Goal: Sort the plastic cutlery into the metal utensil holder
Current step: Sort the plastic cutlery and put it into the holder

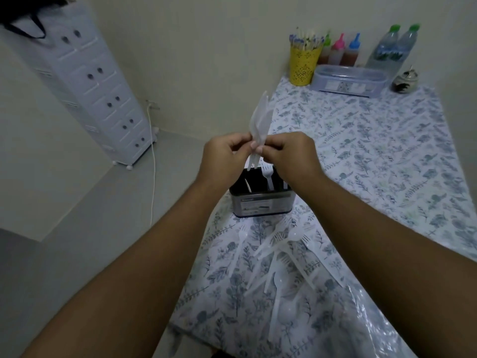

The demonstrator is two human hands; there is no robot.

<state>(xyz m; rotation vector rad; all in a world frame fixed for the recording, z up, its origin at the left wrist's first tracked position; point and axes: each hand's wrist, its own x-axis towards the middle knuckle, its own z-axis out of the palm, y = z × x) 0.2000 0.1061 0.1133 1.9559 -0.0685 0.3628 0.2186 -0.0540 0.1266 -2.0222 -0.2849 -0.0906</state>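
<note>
Two hands (258, 151) pinching perhaps three knives (260, 120), one holder (260, 206), two bottles (395, 47)

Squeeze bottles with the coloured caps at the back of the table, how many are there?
3, in a row against the wall: green-capped bottle behind the yellow cup, pink-capped bottle, blue-capped bottle. More may be hidden.

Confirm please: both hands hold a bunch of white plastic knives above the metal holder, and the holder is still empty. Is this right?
Not quite. The head view shows the metal holder is not empty: a white fork already stands inside it. The rest holds: the left hand and right hand hold the white plastic knives above it.
</note>
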